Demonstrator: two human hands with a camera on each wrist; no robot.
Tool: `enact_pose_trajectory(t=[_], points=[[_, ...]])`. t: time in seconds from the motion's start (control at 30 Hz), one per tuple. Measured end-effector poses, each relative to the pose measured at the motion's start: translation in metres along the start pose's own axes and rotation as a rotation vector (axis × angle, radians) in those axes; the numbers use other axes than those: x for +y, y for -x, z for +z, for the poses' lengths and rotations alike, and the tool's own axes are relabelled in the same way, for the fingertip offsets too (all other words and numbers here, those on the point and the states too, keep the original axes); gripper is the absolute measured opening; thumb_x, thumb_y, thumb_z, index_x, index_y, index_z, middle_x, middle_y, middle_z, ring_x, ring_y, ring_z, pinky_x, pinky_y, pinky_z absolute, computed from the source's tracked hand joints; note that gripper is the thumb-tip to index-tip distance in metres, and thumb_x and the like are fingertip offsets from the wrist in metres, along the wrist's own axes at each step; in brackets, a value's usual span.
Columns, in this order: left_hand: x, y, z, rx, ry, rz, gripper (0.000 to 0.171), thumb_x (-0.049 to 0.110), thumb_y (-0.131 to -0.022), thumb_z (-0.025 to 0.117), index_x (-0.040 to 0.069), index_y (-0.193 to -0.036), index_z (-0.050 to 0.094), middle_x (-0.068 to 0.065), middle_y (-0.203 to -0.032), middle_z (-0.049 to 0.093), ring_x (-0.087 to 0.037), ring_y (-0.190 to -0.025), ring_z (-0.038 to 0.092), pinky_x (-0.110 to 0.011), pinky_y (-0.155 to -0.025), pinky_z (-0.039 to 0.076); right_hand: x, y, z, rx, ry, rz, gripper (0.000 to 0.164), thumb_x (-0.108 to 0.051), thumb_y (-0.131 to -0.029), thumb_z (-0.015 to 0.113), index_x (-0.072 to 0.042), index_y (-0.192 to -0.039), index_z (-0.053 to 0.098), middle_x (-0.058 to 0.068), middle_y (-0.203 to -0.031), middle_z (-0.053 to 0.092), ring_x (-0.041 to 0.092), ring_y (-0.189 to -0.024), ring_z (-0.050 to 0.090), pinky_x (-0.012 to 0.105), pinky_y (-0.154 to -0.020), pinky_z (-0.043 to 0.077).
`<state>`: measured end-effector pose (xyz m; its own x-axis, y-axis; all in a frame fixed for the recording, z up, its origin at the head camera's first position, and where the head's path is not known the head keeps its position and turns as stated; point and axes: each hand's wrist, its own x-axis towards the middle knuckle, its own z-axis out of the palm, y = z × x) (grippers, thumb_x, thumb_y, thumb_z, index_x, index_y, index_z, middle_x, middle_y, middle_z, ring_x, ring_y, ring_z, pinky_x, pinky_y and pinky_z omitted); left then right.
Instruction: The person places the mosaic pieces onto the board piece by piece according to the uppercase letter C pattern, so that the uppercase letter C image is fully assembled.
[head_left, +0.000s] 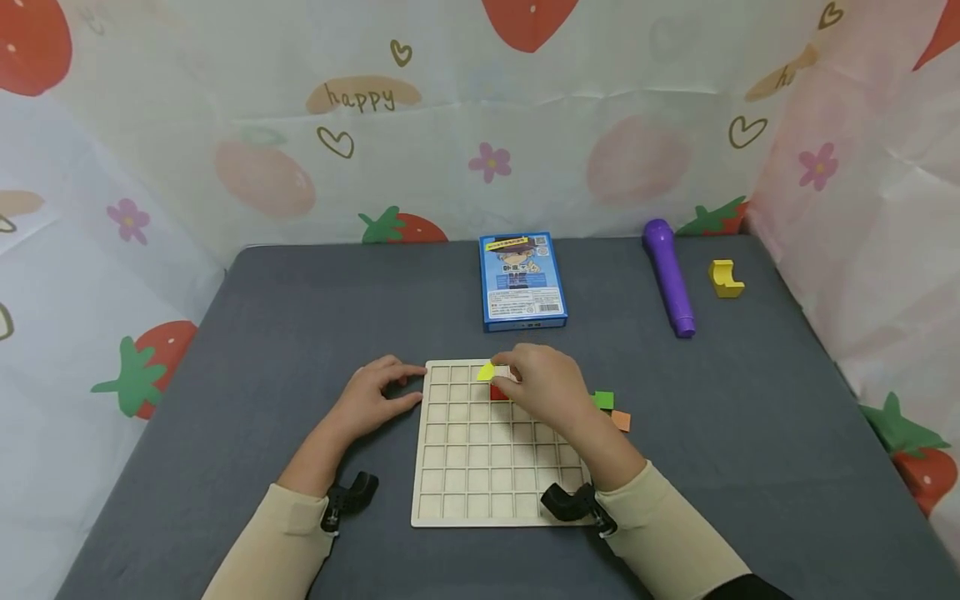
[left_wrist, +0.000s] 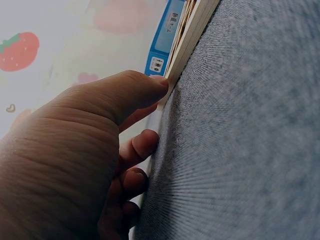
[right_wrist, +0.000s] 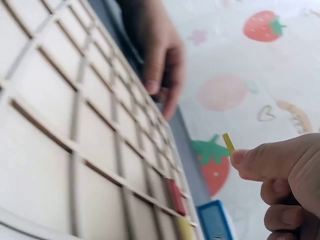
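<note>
A pale wooden grid board [head_left: 457, 483] lies flat on the table. My left hand [head_left: 375, 396] is at its left side, thumb and forefinger spread with their tips right at the edge; in the left wrist view the thumb [left_wrist: 145, 87] meets the board's rim. Over the board's far part, my right hand [head_left: 547, 383] pinches a small thin yellow tile [right_wrist: 228, 142] between thumb and fingertips, raised above the grid. A red tile [right_wrist: 176, 196] sits in the grid beneath, with another yellow piece [right_wrist: 184, 227] beside it. The right hand hides the board's far right corner.
Green [head_left: 603, 400] and orange [head_left: 621, 420] tiles lie just right of the board. Behind it is a blue box [head_left: 523, 283]. Farther right are a purple microphone-shaped stick [head_left: 670, 279] and a yellow curved block [head_left: 725, 279]. A printed curtain [head_left: 555, 125] hangs behind the table.
</note>
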<state>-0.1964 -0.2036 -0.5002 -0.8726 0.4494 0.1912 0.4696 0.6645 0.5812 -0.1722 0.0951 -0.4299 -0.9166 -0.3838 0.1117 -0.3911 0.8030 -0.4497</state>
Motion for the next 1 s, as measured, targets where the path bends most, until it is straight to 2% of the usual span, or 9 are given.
enact_pose_trajectory(t=[0.17, 0.3, 0.6, 0.83, 0.87, 1.0], points=[[0.000, -0.002, 0.000, -0.001, 0.000, 0.001, 0.037, 0.018, -0.090, 0.083, 0.013, -0.126, 0.075, 0.001, -0.093, 0.058, -0.015, -0.074, 0.044, -0.036, -0.071, 0.038, -0.002, -0.003, 0.019, -0.044, 0.029, 0.039, 0.025, -0.026, -0.094, 0.077, -0.016, -0.117, 0.080, 0.001, -0.097, 0.073, 0.014, -0.081, 0.065, 0.031, -0.060, 0.049], [-0.001, -0.002, 0.001, -0.003, 0.006, 0.004, 0.037, 0.017, -0.090, 0.082, 0.013, -0.126, 0.075, 0.001, -0.093, 0.057, -0.014, -0.074, 0.043, -0.036, -0.071, 0.038, 0.000, -0.004, 0.031, -0.083, 0.041, 0.064, 0.023, -0.027, -0.094, 0.077, -0.016, -0.115, 0.081, 0.003, -0.108, 0.075, 0.018, -0.092, 0.068, 0.035, -0.068, 0.054], [-0.001, -0.002, 0.000, -0.005, 0.018, 0.009, 0.037, 0.017, -0.090, 0.082, 0.013, -0.126, 0.075, 0.001, -0.093, 0.058, -0.015, -0.074, 0.044, -0.035, -0.070, 0.038, 0.002, -0.005, 0.039, -0.107, 0.020, 0.106, 0.024, -0.028, -0.094, 0.075, -0.017, -0.116, 0.079, 0.001, -0.109, 0.074, 0.016, -0.089, 0.063, 0.036, -0.072, 0.053], [-0.001, -0.002, 0.000, -0.006, 0.012, 0.011, 0.037, 0.017, -0.090, 0.082, 0.013, -0.126, 0.074, 0.001, -0.093, 0.058, -0.015, -0.074, 0.044, -0.035, -0.070, 0.038, 0.002, -0.004, 0.037, -0.127, 0.009, 0.100, 0.024, -0.028, -0.095, 0.075, -0.020, -0.117, 0.079, -0.001, -0.109, 0.074, 0.015, -0.087, 0.062, 0.035, -0.072, 0.051], [-0.001, -0.002, 0.000, -0.006, 0.012, 0.009, 0.037, 0.017, -0.090, 0.082, 0.013, -0.126, 0.074, 0.001, -0.093, 0.058, -0.015, -0.074, 0.044, -0.036, -0.070, 0.038, 0.002, -0.004, 0.035, -0.132, 0.002, 0.098, 0.026, -0.029, -0.095, 0.075, -0.020, -0.119, 0.078, -0.001, -0.107, 0.074, 0.014, -0.084, 0.061, 0.034, -0.069, 0.050], [0.000, -0.001, -0.001, -0.007, 0.013, 0.004, 0.037, 0.017, -0.090, 0.082, 0.013, -0.126, 0.074, 0.002, -0.093, 0.058, -0.015, -0.074, 0.045, -0.036, -0.070, 0.039, 0.006, -0.002, 0.021, -0.137, -0.087, 0.105, 0.031, -0.029, -0.095, 0.075, -0.018, -0.123, 0.076, 0.000, -0.081, 0.068, 0.013, -0.065, 0.052, 0.030, -0.055, 0.037]])
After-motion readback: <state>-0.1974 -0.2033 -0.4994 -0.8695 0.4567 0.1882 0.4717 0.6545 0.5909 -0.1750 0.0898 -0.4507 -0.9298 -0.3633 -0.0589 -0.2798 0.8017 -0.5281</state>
